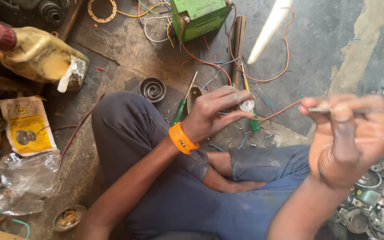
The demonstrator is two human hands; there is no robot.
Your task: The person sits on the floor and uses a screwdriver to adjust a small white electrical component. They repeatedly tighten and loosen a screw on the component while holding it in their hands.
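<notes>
A person seated on a workshop floor pinches a small white round part between the thumb and fingers of the left hand, which wears an orange wristband. An orange wire runs from that part toward the right hand, whose grip is pressed together around a thin metal tool. Beyond lie a green-handled screwdriver, a green box trailing coloured wires, and a yellow oil bottle.

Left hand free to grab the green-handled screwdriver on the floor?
Probably not right away: the left hand is pinching a small white part, though the green-handled screwdriver lies unobstructed just beside it.
</notes>
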